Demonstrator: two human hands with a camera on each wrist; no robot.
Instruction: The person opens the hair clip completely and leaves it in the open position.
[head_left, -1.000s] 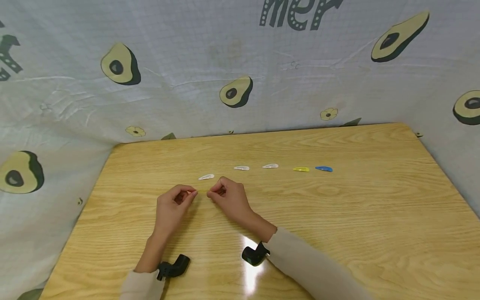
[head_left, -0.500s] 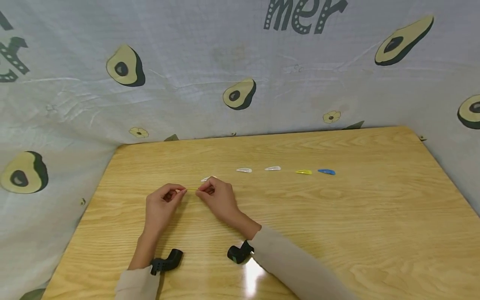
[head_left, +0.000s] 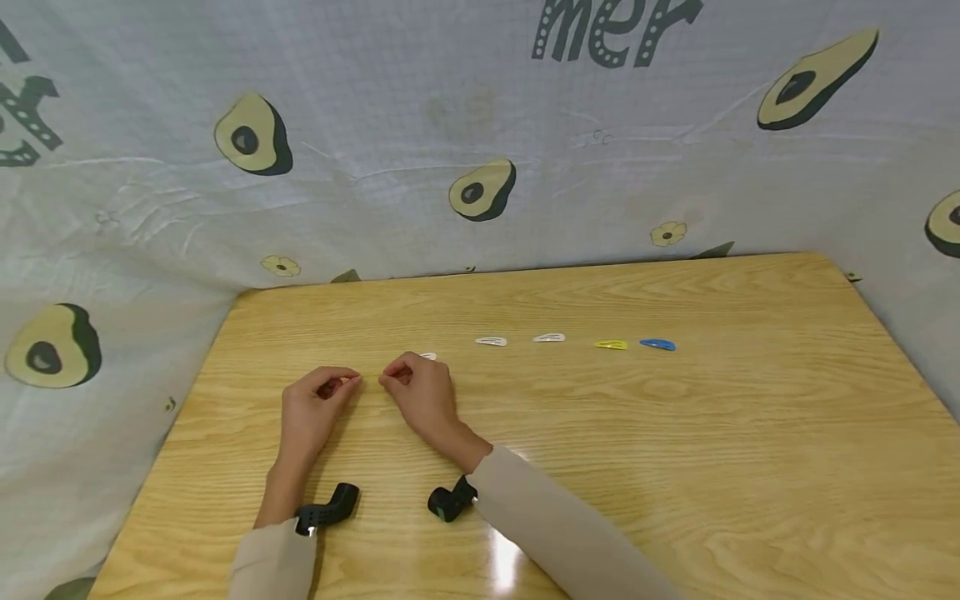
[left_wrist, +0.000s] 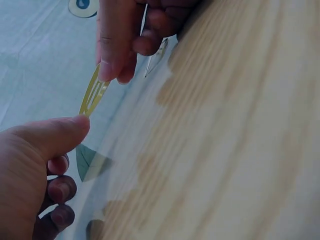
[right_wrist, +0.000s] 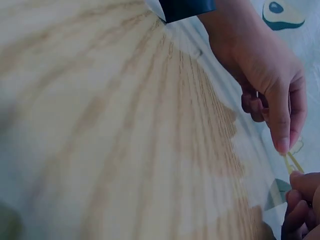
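Observation:
A yellow snap hair clip (left_wrist: 94, 93) is stretched between both hands, just above the table. My left hand (head_left: 309, 417) pinches one end between thumb and fingertips. The opposite end is pinched by my right hand (head_left: 424, 400), and in the left wrist view the slotted body shows between the fingertips. In the right wrist view the left hand (right_wrist: 270, 75) reaches down to the clip (right_wrist: 294, 163), and the right hand (right_wrist: 306, 200) is cut off at the edge. Behind the right hand, a white hair clip (head_left: 428, 356) lies partly hidden.
Further right in a loose row on the wooden table (head_left: 675, 458) lie two more white clips, a near one (head_left: 491, 341) and a farther one (head_left: 549, 337), then a yellow clip (head_left: 611, 345) and a blue clip (head_left: 657, 344). An avocado-print cloth (head_left: 375, 125) hangs behind the table.
Both hands have shifted left together, still holding the yellow clip between them. The right hand now covers most of the leftmost white clip. The head view has moved slightly.

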